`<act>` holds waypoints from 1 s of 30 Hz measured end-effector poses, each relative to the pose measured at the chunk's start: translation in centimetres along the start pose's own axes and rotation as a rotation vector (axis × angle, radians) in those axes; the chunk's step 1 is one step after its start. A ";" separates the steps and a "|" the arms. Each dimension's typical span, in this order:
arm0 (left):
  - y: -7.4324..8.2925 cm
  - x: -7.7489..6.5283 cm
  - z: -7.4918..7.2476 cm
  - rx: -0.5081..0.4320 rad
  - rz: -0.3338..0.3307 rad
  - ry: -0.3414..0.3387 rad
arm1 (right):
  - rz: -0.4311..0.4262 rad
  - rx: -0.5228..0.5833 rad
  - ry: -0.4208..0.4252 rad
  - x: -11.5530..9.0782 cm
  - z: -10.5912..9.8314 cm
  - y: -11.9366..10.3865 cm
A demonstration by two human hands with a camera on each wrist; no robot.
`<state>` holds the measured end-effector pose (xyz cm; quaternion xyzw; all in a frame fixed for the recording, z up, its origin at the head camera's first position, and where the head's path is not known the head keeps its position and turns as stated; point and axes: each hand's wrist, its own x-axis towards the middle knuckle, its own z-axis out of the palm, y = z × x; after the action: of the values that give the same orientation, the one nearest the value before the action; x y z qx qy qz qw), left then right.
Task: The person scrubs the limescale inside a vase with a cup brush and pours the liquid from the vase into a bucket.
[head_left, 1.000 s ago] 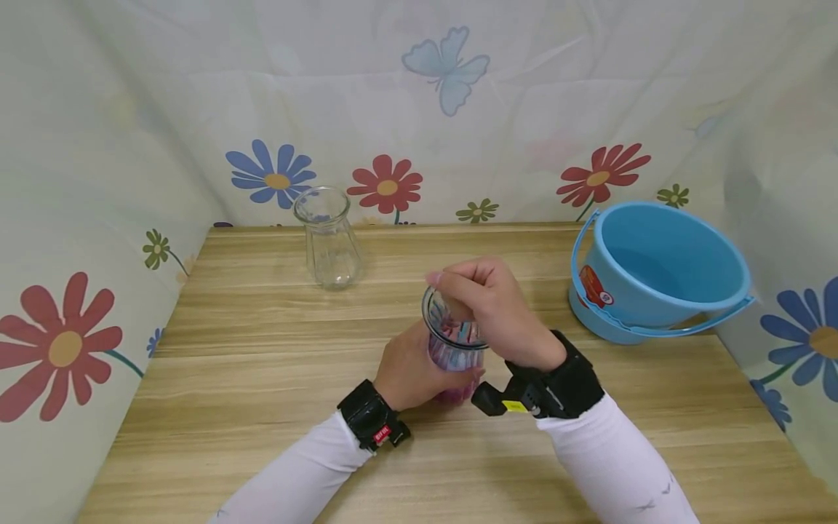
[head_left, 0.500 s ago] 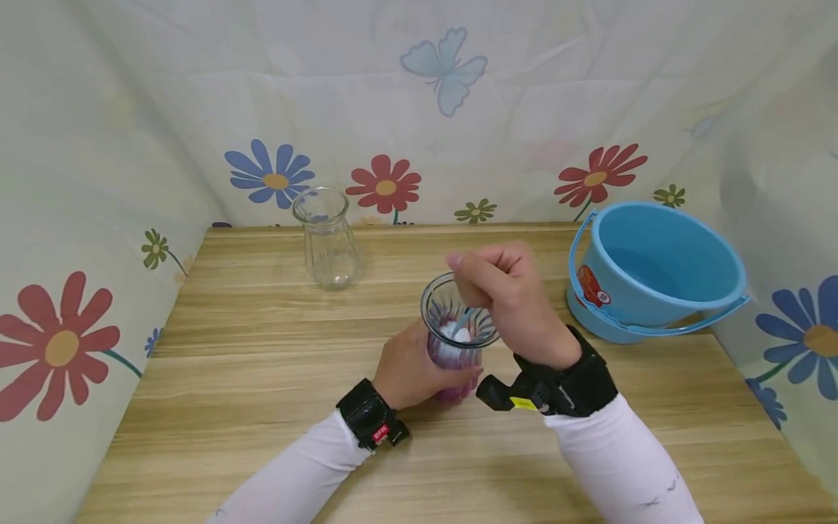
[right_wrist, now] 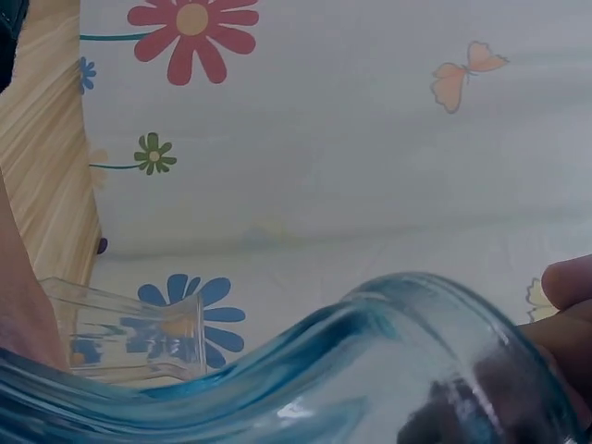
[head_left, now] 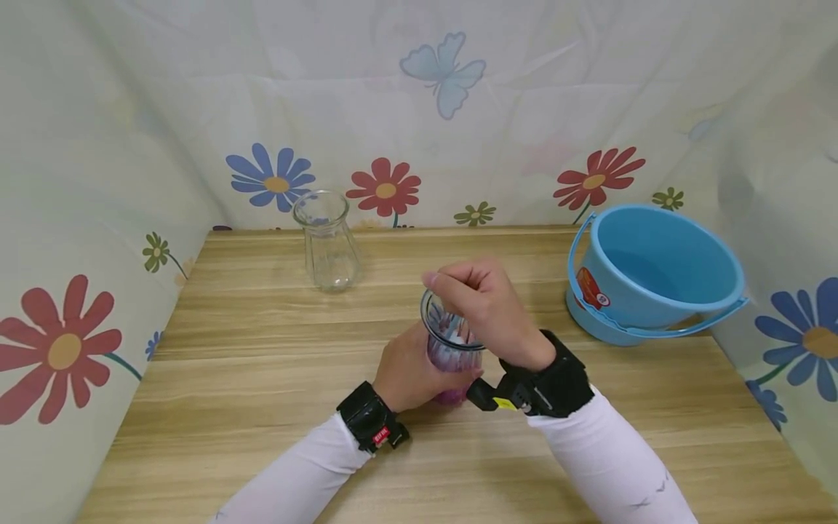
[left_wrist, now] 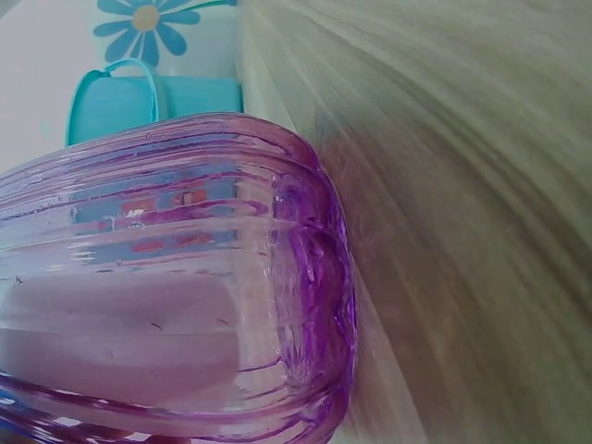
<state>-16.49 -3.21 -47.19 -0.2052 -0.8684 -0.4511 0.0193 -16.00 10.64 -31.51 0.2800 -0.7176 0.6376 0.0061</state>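
The left hand (head_left: 412,367) has a clear glass jar (head_left: 332,255) beyond it and to its left, standing upright on the wood-grain surface (head_left: 229,349) in front of a flowered curtain (head_left: 294,109), well apart from the fingers. This hand, a black strap (head_left: 366,413) round its wrist, is wrapped round a ribbed glass vase (head_left: 452,358), which sits just to the right of the palm, mouth up, bluish at the rim and purple towards the base. Inside the vase, part of a white piece (head_left: 460,338) shows. Over the mouth is the right hand (head_left: 487,309), fingers curled round the top of a thin blue stick (head_left: 452,325) that runs down into the glass; the grip itself is partly hidden. Right of that hand, beyond it and well apart, stands a light blue bucket (head_left: 628,291), its handle (head_left: 674,334) hanging along the near side.
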 end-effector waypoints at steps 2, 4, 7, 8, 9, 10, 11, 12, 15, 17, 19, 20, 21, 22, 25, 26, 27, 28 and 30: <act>-0.1 0.0 0.0 0.006 0.006 0.004 | 0.010 -0.012 -0.009 0.0 0.0 0.0; -0.1 0.1 0.1 0.011 0.010 0.008 | 0.014 -0.018 -0.006 0.0 0.0 0.0; -0.2 0.0 0.1 0.010 0.009 0.006 | 0.018 -0.013 0.014 -0.1 0.0 -0.2; -0.2 0.0 0.1 0.008 0.007 0.005 | 0.016 -0.010 0.022 -0.1 0.0 -0.2; -0.1 0.0 0.1 0.006 0.005 0.004 | 0.012 -0.008 0.029 -0.1 -0.1 -0.3; -0.1 0.0 0.1 0.003 0.003 0.002 | 0.007 -0.005 0.035 -0.2 -0.2 -0.5; -0.1 -0.1 0.1 0.004 0.002 0.000 | 0.001 -0.005 0.037 -0.2 -0.2 -0.6; -0.1 -0.1 0.1 0.004 -0.001 -0.001 | -0.005 -0.005 0.039 -0.2 -0.3 -0.8; -0.1 -0.1 0.2 0.002 -0.004 -0.004 | -0.022 -0.033 0.038 -0.3 -0.5 -1.3; -0.1 -0.1 0.2 0.001 -0.001 -0.003 | -0.034 -0.061 0.037 -0.5 -0.6 -1.7; -0.1 -0.1 0.2 -0.003 0.006 0.000 | -0.047 -0.084 0.041 -0.6 -0.6 -2.0; -0.1 -0.1 0.2 -0.002 0.012 0.003 | -0.052 -0.089 0.044 -0.7 -0.6 -2.0; -0.1 -0.1 0.2 -0.003 0.015 0.005 | -0.056 -0.093 0.048 -0.7 -0.5 -2.0; -0.1 -0.1 0.2 -0.004 0.018 0.006 | -0.061 -0.096 0.048 -0.8 -0.5 -2.0; -0.1 -0.1 0.2 -0.005 0.027 0.009 | -0.062 -0.097 0.045 -0.8 -0.2 -1.6; -0.2 -0.1 0.2 -0.004 0.030 0.009 | -0.059 -0.096 0.041 -0.8 -0.1 -1.4; -0.2 -0.1 0.2 -0.003 0.032 0.011 | -0.056 -0.097 0.035 -0.8 0.0 -1.2; -0.2 -0.1 0.2 0.001 0.036 0.014 | -0.051 -0.097 0.027 -0.7 0.1 -1.0; -0.3 -0.1 0.2 0.015 0.042 0.019 | -0.031 -0.097 0.010 -0.7 0.3 -0.7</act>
<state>-16.47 -3.20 -47.55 -0.2190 -0.8671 -0.4458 0.0385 -15.01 10.64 -31.18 0.2873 -0.7431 0.6034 0.0331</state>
